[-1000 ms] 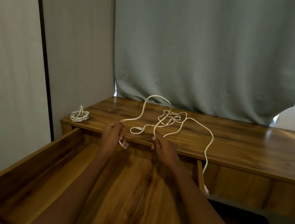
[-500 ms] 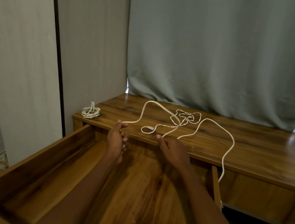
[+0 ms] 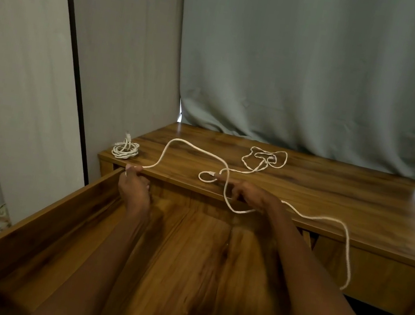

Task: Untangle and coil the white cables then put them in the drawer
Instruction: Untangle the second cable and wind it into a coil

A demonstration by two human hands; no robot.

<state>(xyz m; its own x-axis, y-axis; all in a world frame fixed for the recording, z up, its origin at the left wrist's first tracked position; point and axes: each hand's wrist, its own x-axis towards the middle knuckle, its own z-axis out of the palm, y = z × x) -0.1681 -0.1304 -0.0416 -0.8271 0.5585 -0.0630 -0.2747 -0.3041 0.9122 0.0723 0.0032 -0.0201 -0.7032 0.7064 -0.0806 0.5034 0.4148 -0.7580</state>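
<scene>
Pinching the white cable (image 3: pixel 196 149) between both hands, the left hand (image 3: pixel 133 189) and right hand (image 3: pixel 254 197) are gripping limp, light cord trailing across the desk (image 3: pixel 346 191); holding near its tangle seems best.

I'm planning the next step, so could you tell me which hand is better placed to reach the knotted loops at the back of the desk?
Probably the right hand: the knotted loops lie just beyond it; the left hand is further off.

One camera on my head, looking forward and down, close over my open drawer (image 3: pixel 31 235), desk (image 3: pixel 345 197) at 12 o'clock.
</scene>
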